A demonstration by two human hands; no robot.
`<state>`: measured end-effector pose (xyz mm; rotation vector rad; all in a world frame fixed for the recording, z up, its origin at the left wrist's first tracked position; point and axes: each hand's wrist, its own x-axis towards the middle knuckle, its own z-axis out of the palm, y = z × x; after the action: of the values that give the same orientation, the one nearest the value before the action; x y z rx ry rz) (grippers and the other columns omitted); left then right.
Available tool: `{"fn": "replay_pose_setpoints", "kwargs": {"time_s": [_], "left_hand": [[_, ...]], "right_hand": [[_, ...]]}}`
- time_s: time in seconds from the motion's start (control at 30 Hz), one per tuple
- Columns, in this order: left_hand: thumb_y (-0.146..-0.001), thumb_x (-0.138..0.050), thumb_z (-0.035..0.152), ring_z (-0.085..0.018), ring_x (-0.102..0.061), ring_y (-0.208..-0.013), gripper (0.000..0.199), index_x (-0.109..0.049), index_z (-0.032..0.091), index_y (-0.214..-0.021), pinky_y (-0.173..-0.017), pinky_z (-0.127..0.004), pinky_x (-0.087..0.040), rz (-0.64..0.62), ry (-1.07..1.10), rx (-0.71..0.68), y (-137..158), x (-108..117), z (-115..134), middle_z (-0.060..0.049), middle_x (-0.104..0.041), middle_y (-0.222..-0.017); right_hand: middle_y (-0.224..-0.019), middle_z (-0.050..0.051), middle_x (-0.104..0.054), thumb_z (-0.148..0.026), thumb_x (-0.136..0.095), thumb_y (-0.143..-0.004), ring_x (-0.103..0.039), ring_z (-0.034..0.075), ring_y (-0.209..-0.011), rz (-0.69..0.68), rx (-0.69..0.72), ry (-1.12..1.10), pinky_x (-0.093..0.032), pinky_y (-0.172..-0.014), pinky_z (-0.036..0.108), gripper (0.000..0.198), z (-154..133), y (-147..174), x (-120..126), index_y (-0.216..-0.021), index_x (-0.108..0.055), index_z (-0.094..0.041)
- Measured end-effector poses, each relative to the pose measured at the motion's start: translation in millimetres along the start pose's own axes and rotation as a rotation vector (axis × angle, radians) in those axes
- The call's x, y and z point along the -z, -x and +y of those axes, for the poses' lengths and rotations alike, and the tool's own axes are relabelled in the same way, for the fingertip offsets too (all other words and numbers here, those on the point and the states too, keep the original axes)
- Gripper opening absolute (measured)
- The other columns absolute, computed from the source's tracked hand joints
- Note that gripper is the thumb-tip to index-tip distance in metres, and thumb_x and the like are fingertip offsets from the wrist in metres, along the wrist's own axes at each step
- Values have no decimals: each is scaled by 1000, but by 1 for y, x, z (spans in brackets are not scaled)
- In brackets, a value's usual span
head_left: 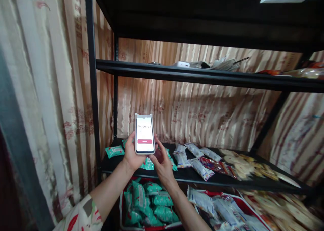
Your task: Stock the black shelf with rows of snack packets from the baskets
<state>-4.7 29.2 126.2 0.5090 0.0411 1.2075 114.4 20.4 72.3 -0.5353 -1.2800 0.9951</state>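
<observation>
A smartphone in a pale case is held upright before the shelf. Its lit screen shows a timer at 00:00:03 above a red button. My left hand wraps the phone's left side and lower back. At the lower right edge, my right hand grips the phone with thumb and fingers. Behind the hands, several green packets lie on the black shelf, some partly hidden by my hands. White-and-blue packets lie to the right of them.
Below the shelf, one basket holds green packets and another basket holds white ones. Flat beige pieces and a red packet lie on the right. A white device sits on the upper shelf. Striped curtains hang around the rack.
</observation>
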Motion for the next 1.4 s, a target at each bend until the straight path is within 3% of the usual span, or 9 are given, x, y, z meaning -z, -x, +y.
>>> {"fn": "replay_pose_setpoints", "kwargs": {"time_s": [0.3,0.53,0.7,1.4], "left_hand": [[-87,-41,41,-31,-61,-102,56,-45,7,-131,-87,-49,-46,-68,-51,-45,0,-52,12,-19,-65,-110],[-88,-39,43,-32,-59,-105,58,-44,5,-131,-90,-51,-44,-167,-97,-72,-6,-86,27,-21,-63,-114],[-88,-39,44,-34,-59,-106,58,-45,4,-130,-90,-54,-44,-230,-132,-123,-10,-100,41,-22,-62,-114],[-90,-34,47,-35,-57,-109,60,-44,5,-132,-91,-55,-43,-300,-197,-179,-30,-134,91,-22,-61,-116]], "right_hand": [[-143,7,-42,-37,-74,-70,-43,26,-129,-55,119,-33,-33,-108,46,64,-44,-23,-9,-126,-48,-26],[-143,9,-42,-37,-75,-69,-47,27,-125,-100,187,-28,-36,-106,49,66,-74,-48,-16,-128,-46,-26],[-145,9,-38,-35,-75,-70,-47,26,-125,-131,250,-30,-37,-105,47,64,-88,-64,-25,-127,-47,-26],[-125,7,-60,-34,-74,-71,-58,23,-111,-184,364,115,-48,-95,38,62,-114,-121,-53,-127,-49,-25]]}}
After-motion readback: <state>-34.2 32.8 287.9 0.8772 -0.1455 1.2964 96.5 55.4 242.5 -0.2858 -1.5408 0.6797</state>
